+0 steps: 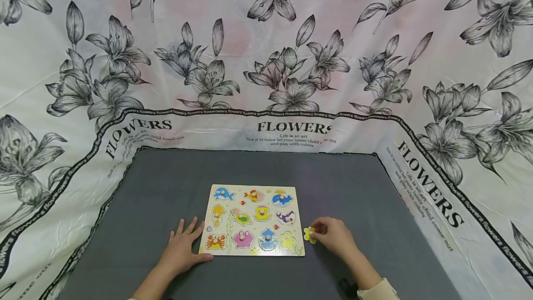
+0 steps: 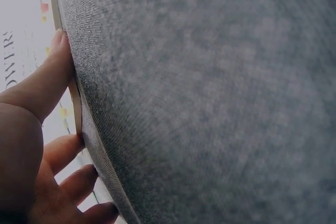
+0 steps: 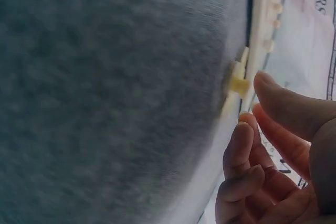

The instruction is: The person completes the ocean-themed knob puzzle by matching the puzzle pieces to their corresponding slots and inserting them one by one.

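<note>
A pale wooden peg puzzle board (image 1: 254, 220) with sea-animal pieces lies on the grey table cover. My left hand (image 1: 179, 251) is spread at its lower left corner, thumb along the front edge and fingertips beside the left edge. In the left wrist view the thumb (image 2: 55, 59) presses on the board's rim. Just right of the board is a yellow star piece (image 1: 308, 235) with a knob. My right hand (image 1: 333, 235) is over its right side, hiding part of it. In the right wrist view, thumb and fingers sit apart around the star's yellow knob (image 3: 240, 85).
On the board, a yellow star shape (image 1: 288, 240) shows at the lower right, next to a blue squid (image 1: 268, 243). A small black object (image 1: 347, 287) lies by the right sleeve (image 1: 378, 290). Flower-printed cloth (image 1: 291, 131) surrounds the grey cover (image 1: 175, 175).
</note>
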Demonstrator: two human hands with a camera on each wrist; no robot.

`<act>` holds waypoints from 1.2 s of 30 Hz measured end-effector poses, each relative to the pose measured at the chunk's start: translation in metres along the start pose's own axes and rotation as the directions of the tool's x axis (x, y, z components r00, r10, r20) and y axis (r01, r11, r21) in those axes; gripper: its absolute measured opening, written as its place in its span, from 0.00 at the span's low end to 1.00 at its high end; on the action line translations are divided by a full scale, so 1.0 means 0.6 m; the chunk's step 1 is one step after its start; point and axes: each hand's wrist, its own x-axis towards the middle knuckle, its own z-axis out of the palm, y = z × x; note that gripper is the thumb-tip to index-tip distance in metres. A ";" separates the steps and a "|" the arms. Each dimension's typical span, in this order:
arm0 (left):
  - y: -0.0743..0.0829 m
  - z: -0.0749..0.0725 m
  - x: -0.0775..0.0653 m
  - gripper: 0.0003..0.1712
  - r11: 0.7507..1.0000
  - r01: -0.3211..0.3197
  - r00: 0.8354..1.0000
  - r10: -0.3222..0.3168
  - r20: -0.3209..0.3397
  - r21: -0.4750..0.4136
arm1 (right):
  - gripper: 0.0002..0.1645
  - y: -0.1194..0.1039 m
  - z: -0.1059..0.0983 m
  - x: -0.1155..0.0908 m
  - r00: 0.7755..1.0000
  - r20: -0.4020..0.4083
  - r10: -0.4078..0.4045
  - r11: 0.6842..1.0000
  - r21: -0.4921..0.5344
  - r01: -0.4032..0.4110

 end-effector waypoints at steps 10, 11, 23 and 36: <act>-0.001 -0.001 0.000 0.65 1.000 -0.004 1.000 0.004 0.004 -0.010 | 0.06 0.000 0.014 -0.002 1.000 0.013 -0.027 1.000 0.007 0.027; -0.001 -0.001 0.000 0.65 1.000 -0.003 1.000 0.003 0.005 -0.010 | 0.06 -0.002 0.013 -0.002 0.999 0.006 -0.035 0.999 0.001 0.035; -0.001 -0.002 0.000 0.65 1.000 0.004 1.000 -0.003 0.015 -0.011 | 0.04 -0.055 0.012 -0.018 0.995 0.051 -0.088 0.995 0.049 0.086; -0.004 -0.005 -0.005 0.64 1.000 -0.016 1.000 0.016 -0.014 -0.007 | 0.05 -0.089 0.044 -0.011 0.969 0.113 -0.220 0.975 -0.016 0.223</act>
